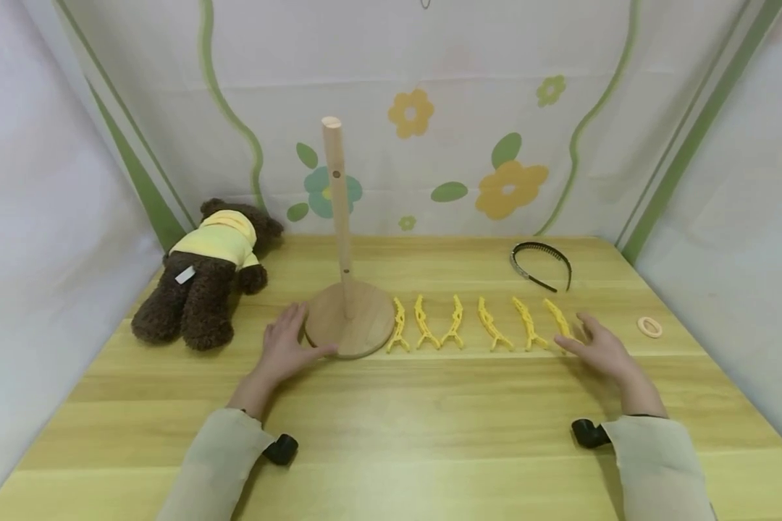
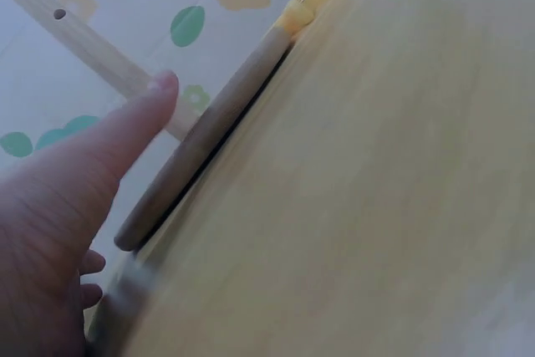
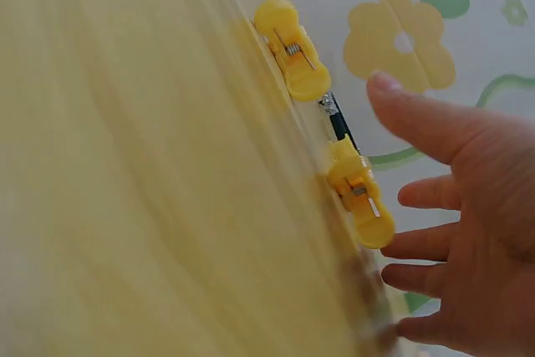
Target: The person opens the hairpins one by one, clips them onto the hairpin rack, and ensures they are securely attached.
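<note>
A wooden stand with an upright pole and a round base stands left of the middle of the table. My left hand is at the base's left front edge, its thumb straight and the other fingers along the side. To the right of the base, several yellow alligator hair clips lie in a row. Over the near end of the rightmost hair clip is my right hand, fingers spread and apart from one another. In the right wrist view, yellow clip ends with springs show beside the fingertips.
A brown teddy bear in a yellow top lies at the left. At the back right lies a black headband, and a pale ring-shaped band lies near the right edge. Flower-printed fabric encloses the table's back.
</note>
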